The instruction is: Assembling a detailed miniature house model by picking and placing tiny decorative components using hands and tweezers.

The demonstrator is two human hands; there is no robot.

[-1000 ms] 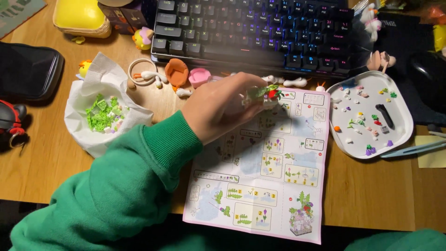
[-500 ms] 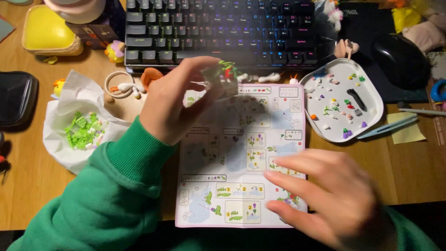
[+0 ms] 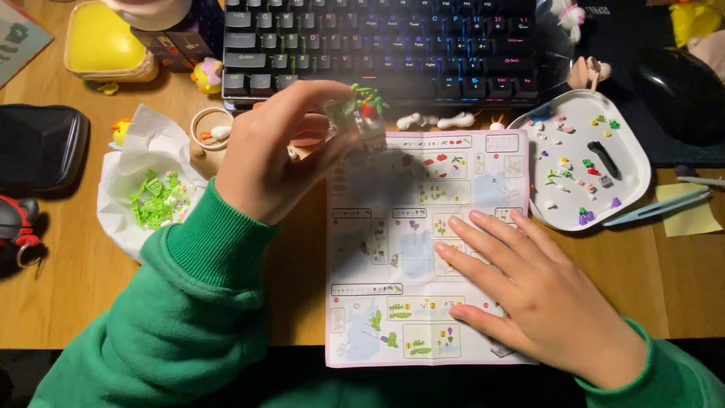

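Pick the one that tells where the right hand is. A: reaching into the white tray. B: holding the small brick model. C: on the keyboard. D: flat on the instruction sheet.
D: the right hand lies palm down on the instruction sheet, while the left hand holds the small brick model above it.

The small brick model (image 3: 361,113) in the left hand (image 3: 276,155) is blurred, its shape unclear. The right hand (image 3: 540,298) hides the instruction sheet's (image 3: 393,249) lower right corner. The keyboard (image 3: 377,41) runs off the top edge.
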